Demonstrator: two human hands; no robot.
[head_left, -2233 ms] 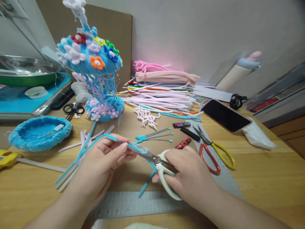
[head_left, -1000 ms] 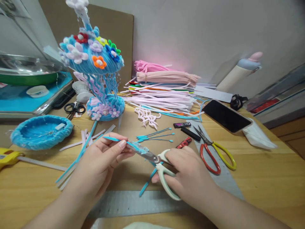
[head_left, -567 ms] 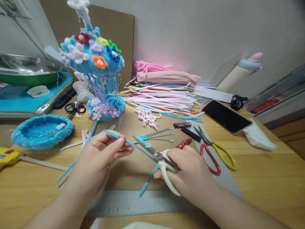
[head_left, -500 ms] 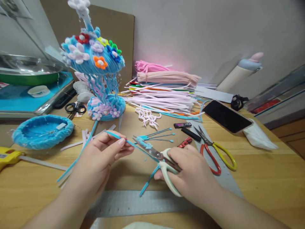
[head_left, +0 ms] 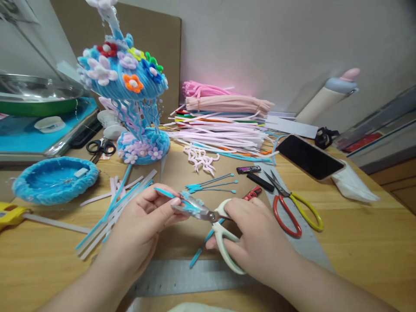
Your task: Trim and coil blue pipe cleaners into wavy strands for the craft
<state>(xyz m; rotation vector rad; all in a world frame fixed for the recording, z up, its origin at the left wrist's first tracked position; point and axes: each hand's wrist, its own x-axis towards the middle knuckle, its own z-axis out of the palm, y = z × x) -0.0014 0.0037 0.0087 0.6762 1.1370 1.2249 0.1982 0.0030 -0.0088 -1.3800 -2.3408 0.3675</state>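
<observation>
Centre frame: left hand (head_left: 143, 221) pinches the blue pipe cleaner (head_left: 164, 192), long axis slanting lower right. Right hand (head_left: 256, 238) grips white-handled scissors (head_left: 208, 216), blades nearly closed over it, just beside the left fingertips (head_left: 175, 202).
</observation>
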